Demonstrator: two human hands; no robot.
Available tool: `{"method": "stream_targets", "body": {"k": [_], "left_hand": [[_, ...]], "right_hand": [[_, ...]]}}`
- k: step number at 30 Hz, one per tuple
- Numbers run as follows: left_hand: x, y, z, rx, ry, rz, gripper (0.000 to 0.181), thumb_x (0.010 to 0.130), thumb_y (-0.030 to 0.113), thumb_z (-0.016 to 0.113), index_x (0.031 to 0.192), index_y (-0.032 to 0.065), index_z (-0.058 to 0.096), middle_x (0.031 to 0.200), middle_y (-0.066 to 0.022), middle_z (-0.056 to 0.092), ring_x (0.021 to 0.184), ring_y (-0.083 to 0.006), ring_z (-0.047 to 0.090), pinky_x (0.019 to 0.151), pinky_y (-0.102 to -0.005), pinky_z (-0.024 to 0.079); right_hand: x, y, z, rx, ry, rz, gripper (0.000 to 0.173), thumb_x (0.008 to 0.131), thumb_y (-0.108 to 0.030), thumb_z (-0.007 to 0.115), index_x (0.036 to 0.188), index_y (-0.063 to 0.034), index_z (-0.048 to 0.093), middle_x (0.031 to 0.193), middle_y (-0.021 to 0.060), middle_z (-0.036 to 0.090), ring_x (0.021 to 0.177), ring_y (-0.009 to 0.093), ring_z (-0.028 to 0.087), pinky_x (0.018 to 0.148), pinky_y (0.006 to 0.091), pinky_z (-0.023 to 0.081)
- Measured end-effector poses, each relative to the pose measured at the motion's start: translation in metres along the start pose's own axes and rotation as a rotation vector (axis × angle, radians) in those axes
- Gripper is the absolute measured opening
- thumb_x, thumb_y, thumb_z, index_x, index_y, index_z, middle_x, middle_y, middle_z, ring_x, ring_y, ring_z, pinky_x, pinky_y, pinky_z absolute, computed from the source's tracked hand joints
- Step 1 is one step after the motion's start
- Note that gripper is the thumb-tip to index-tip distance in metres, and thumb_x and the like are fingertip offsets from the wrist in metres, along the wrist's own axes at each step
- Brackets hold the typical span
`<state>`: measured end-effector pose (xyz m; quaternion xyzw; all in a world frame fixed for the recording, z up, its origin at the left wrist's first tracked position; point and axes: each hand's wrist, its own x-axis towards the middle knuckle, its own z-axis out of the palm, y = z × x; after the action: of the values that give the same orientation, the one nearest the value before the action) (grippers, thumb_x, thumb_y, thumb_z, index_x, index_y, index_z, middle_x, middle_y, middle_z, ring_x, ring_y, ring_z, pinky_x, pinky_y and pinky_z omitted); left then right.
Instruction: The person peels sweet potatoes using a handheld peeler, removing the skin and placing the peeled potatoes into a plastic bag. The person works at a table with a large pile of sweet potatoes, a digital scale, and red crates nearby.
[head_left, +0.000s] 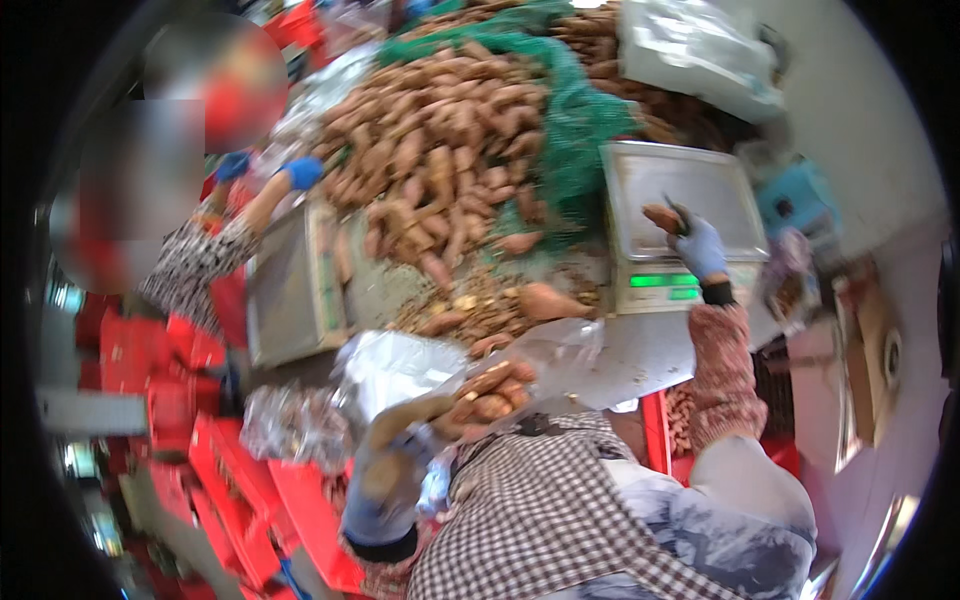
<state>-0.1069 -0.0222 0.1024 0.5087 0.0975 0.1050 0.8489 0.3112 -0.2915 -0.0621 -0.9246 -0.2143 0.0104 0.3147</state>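
My right hand (701, 244), in a light blue glove, is over the metal pan of a digital scale (645, 180). It grips a sweet potato (663, 218) together with a dark, thin tool whose kind I cannot tell. Near my checked apron, my left hand (386, 480), gloved with a brownish covering over the fingers, holds a clear plastic bag (555, 352). Several sweet potatoes (491, 405) lie in that bag. Beyond it is a large pile of sweet potatoes (442, 135) on green netting (577, 135).
A co-worker's blue-gloved hands (301, 174) are at the upper left, beside a second scale (281, 285). Trimmings (465, 300) and folded plastic bags (405, 367) lie on the metal table (652, 360). Red crates (232, 495) stand lower left, and a white foam box (697, 60) is upper right.
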Motion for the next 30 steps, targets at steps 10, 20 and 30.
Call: {"method": "stream_targets", "body": {"k": [10, 20, 30], "left_hand": [[-0.014, -0.020, -0.016, -0.273, 0.330, -0.033, 0.076, 0.082, 0.045, 0.064, 0.134, -0.0018, 0.035, 0.133, -0.0266, 0.043, 0.106, -0.0294, 0.057, 0.094, -0.0414, 0.046], [-0.032, -0.008, -0.012, -0.170, 0.049, 0.157, 0.077, 0.080, 0.048, 0.065, 0.131, -0.0027, 0.037, 0.134, -0.0287, 0.039, 0.115, -0.0316, 0.053, 0.101, -0.0460, 0.039], [-0.023, 0.022, 0.006, -0.071, -0.042, 0.096, 0.075, 0.082, 0.046, 0.063, 0.132, -0.0045, 0.040, 0.139, -0.0206, 0.039, 0.123, -0.0250, 0.046, 0.106, -0.0415, 0.031]], "right_hand": [[-0.124, -0.228, 0.076, 0.350, -0.966, -0.764, 0.050, 0.076, -0.021, 0.068, 0.124, -0.0103, 0.055, 0.101, 0.0169, 0.063, 0.088, 0.032, 0.061, 0.077, 0.0388, 0.049], [-0.107, -0.216, 0.090, 0.763, -0.680, -0.299, 0.030, 0.085, -0.009, 0.062, 0.114, -0.0028, 0.060, 0.094, 0.0112, 0.065, 0.082, 0.018, 0.061, 0.075, 0.0305, 0.049], [-0.088, -0.230, 0.220, 0.221, -0.643, -0.428, 0.051, 0.068, -0.027, 0.075, 0.113, -0.0096, 0.059, 0.103, 0.0189, 0.061, 0.095, 0.036, 0.060, 0.081, 0.0405, 0.048]]}}
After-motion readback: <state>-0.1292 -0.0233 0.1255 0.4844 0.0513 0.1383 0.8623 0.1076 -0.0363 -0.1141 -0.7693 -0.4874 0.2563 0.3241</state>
